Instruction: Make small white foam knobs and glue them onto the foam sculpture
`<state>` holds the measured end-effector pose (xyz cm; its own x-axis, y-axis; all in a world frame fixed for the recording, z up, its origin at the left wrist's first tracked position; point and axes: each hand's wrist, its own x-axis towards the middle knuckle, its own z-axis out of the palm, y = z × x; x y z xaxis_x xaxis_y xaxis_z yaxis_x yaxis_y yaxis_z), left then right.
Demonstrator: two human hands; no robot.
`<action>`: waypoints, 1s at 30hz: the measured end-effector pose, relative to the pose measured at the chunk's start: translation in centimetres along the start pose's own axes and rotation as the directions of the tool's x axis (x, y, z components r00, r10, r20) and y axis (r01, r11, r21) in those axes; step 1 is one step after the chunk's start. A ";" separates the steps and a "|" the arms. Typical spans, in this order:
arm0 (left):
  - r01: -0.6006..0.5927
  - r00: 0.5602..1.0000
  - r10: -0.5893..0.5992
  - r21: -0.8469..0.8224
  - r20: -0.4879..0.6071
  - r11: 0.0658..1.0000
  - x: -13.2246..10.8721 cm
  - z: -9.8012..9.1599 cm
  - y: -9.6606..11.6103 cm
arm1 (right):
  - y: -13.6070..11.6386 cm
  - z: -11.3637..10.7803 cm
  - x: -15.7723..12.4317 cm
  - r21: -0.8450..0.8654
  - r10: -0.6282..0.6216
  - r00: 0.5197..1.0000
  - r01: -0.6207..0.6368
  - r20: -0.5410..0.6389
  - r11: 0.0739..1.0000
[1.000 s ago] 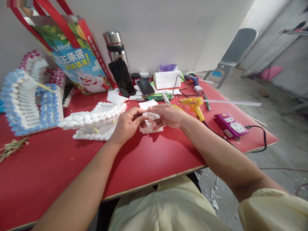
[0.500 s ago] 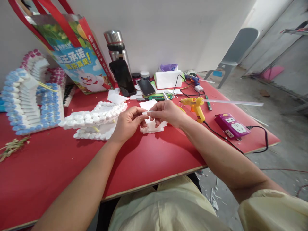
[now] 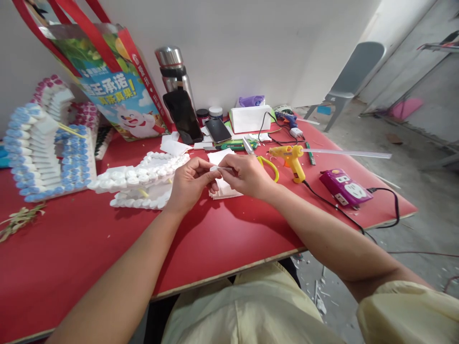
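Note:
Between the fingertips of both hands is a small white piece [image 3: 214, 168], apparently paper, partly hidden by the fingers. My left hand [image 3: 191, 182] pinches its left side, with thumb and index finger together. From the right, my right hand [image 3: 245, 173] closes its fingers on the same piece. Below and behind the hands lies a stack of white paper sheets [image 3: 225, 191]. Left of my left hand rests a white structure [image 3: 132, 177] built of small rolled pieces. Scissors with yellow handles [image 3: 270, 167] lie just beyond my right hand.
A yellow glue gun [image 3: 294, 160] and purple power socket [image 3: 346, 187] are on the right of the red table [image 3: 222, 243], with cords. At the back are a bag [image 3: 122, 91], a steel flask [image 3: 174, 71], phones and a tissue pack. Blue-and-white structures [image 3: 43, 153] stand at left.
My right hand has shifted slightly down, its fingers now closer round the white piece. More of the scissors' yellow handle shows. My left hand has hardly moved.

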<state>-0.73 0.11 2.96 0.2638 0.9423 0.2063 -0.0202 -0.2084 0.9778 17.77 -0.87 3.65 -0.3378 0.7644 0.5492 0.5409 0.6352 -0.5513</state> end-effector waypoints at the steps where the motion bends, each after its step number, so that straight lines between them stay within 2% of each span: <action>1: -0.004 1.000 0.004 0.000 -0.002 1.000 0.0 0.0 0.0 | 0.0 -0.1 0.0 0.018 0.005 1.000 -0.005 0.019 1.000; 4: -0.008 1.000 0.008 0.005 -0.009 1.000 0.0 -0.1 0.2 | -0.2 -0.4 -0.1 0.057 0.022 0.998 -0.025 0.054 0.998; 8: -0.026 1.000 0.026 -0.006 -0.012 1.000 0.2 -0.1 0.4 | -0.5 -0.2 -0.2 0.094 0.052 0.998 -0.054 0.024 0.994; 11: -0.037 0.999 0.037 -0.034 -0.011 0.999 0.2 -0.2 0.5 | -0.6 0.3 -0.2 0.258 0.154 0.988 -0.153 0.015 0.954; 14: -0.035 0.999 0.035 -0.038 -0.006 0.999 0.2 -0.3 0.5 | -0.5 0.7 -0.3 0.416 0.219 0.974 -0.224 0.062 0.881; 16: -0.025 1.000 0.025 -0.034 -0.005 0.999 0.1 -0.3 0.5 | -0.6 0.8 -0.3 0.386 0.216 0.975 -0.222 0.060 0.895; 19: -0.006 1.000 0.006 -0.021 -0.011 1.000 0.1 -0.5 0.5 | -0.7 0.7 -0.4 0.218 0.161 0.987 -0.161 0.018 0.963; 22: 0.019 1.000 -0.019 -0.002 -0.015 1.000 0.2 -0.6 0.3 | -0.6 0.6 -0.5 0.097 0.093 0.995 -0.096 0.035 0.991; 30: 0.006 1.000 -0.006 0.037 -0.011 0.999 0.1 -0.4 -0.3 | 0.5 0.1 -0.1 0.042 0.000 0.987 -0.007 0.164 0.999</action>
<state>-1.07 0.33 2.74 0.2537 0.9462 0.2007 0.0169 -0.2118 0.9772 18.00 -0.61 3.23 -0.4592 0.7724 0.4388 0.5104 0.6337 -0.5813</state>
